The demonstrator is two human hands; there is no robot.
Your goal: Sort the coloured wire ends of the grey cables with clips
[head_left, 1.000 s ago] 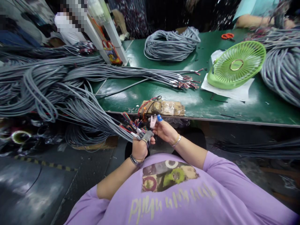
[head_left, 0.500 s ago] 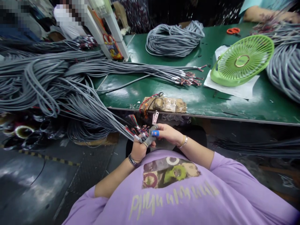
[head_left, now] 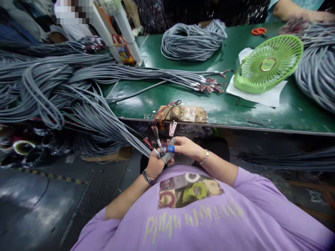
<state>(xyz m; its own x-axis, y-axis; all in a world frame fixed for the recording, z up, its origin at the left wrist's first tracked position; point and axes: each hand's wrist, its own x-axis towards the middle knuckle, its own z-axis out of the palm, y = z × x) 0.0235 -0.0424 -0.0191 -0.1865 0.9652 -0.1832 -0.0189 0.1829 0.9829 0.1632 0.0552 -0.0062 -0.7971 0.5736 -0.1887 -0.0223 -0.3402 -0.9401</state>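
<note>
My left hand (head_left: 156,166) is closed around a bundle of grey cables (head_left: 131,134) near their stripped ends, close to my body. Red, green and dark wire ends (head_left: 155,131) fan out above that fist. My right hand (head_left: 184,147) pinches at the wire ends beside it, with blue tape on one finger and grey wrapping on others. Just what lies between its fingertips is too small to make out. Beyond my fingers, a pale pink clip (head_left: 172,129) hangs at the bench edge, below a taped wooden block (head_left: 190,114) with red and black wires.
More grey cables (head_left: 162,74) lie across the green bench (head_left: 146,101), their ends bared. A coiled cable (head_left: 192,40), a green fan (head_left: 268,64) on white paper and orange scissors (head_left: 258,31) sit farther back. Another person's arm (head_left: 295,12) is at the upper right.
The wire ends above my left fist have shifted to the right and stand more upright. Both hands stay almost in place, and the whole view has moved slightly.
</note>
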